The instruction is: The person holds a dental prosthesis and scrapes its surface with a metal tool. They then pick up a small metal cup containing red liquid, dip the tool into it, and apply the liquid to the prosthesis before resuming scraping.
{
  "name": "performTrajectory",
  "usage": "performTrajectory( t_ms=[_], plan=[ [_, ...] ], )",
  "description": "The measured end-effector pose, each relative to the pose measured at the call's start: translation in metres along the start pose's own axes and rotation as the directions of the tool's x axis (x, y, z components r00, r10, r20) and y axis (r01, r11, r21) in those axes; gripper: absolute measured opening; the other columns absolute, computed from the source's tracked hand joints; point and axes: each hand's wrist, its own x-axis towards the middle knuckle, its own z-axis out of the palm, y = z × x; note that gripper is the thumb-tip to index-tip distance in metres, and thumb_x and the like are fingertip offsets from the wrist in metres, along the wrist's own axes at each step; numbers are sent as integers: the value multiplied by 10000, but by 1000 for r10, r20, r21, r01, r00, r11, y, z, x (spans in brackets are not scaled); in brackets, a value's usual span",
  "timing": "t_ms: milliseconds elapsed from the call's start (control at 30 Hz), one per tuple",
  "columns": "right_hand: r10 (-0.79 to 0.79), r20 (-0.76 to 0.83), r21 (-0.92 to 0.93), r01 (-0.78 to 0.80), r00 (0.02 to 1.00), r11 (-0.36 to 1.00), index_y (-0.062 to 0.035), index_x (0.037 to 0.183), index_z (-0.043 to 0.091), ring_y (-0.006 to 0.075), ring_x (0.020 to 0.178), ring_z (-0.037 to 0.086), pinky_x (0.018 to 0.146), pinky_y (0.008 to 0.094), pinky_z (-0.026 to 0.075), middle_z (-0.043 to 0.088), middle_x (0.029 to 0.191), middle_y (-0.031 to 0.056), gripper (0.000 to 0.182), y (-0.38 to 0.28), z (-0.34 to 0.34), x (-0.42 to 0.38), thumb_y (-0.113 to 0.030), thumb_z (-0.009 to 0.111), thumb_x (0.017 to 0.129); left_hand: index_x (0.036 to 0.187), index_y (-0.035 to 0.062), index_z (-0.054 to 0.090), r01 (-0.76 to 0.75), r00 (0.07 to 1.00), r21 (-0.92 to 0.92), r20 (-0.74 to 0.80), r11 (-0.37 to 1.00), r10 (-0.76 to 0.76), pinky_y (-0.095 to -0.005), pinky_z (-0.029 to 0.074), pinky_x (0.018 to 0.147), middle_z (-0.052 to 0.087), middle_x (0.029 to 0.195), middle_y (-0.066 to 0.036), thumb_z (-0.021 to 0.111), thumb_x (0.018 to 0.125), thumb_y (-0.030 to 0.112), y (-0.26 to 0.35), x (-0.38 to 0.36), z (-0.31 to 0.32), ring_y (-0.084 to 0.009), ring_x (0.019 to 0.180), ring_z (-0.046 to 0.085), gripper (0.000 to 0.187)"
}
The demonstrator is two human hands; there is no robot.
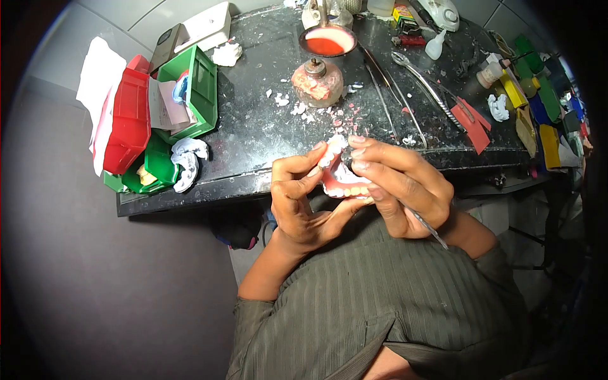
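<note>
My left hand (297,196) is closed around a denture model (345,190), with pink wax gums and a row of pale teeth along a horseshoe-shaped arch. It is held up just in front of the bench edge. From the other side, the fingers of my right hand (411,183) touch the model's rim and teeth. A thin metal dental tool (430,228) is gripped in that same hand, its shaft sticking out below the fingers toward my wrist. The tool's other end is hidden by the fingers.
A glass spirit lamp (316,85) stands behind my hands, near a pan of red wax (327,44). Metal instruments (430,88) and pink wax sheets (472,123) lie to the right. Green (206,95) and red bins (130,120) and plaster casts (187,166) crowd the left. Wax crumbs litter the black bench (253,120).
</note>
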Motion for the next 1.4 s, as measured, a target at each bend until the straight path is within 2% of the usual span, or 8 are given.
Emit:
performTrajectory(
  t_ms=[300,700,1000,1200,1267,1333,1400],
  plan=[
    [-81,6,-5,81,997,997,87,1089,689,401,1094,701,895,430,627,692,1103,206,201,7,6,-3,-42,648,939,1108,-6,468,-53,998,114,25,992,50,-392,610,870,581,1125,-245,982,640,186,2,0,-1,-369,1097,682,721],
    [-36,61,0,36,998,999,92,1083,690,384,1100,704,901,420,619,712,1092,205,220,7,1,0,-85,654,957,1130,-1,457,-72,997,130,23,989,70,-406,601,934,560,1161,-248,969,659,149,0,-2,1,-377,1153,659,712],
    [-30,47,6,30,998,1000,107,1086,669,386,1081,711,886,415,622,706,1073,232,203,9,2,-2,-29,641,939,1117,-17,485,-13,1000,55,22,998,12,-393,592,910,569,1144,-237,980,639,179,2,0,-1,-351,1111,665,716],
    [-35,58,3,35,998,999,112,1097,652,391,1065,715,845,397,624,690,1094,250,219,8,0,-2,6,648,905,1121,-27,476,38,999,-49,32,998,-37,-408,587,925,547,1119,-215,983,633,148,3,0,0,-351,1160,635,725],
    [-33,64,-1,33,997,999,112,1095,652,390,1062,716,832,393,624,687,1095,255,219,8,-1,-2,17,646,898,1139,-31,455,114,993,-194,33,974,-109,-425,574,965,511,1142,-198,981,633,107,3,-1,1,-346,1196,612,742],
    [-31,70,-4,31,997,1000,112,1094,651,389,1058,717,819,388,623,685,1097,260,220,7,-1,-1,27,645,890,1158,-32,441,122,992,-226,47,967,-115,-429,563,986,497,1154,-194,978,634,89,2,-1,0,-344,1210,601,759],
    [27,62,-1,-27,998,1000,108,1087,677,372,1025,728,912,460,614,707,1064,243,191,5,-1,-1,19,596,939,1177,-34,428,130,991,-256,60,958,-118,-433,553,1007,484,1166,-190,975,635,71,2,-2,-1,-342,1225,591,777]
  ],
)
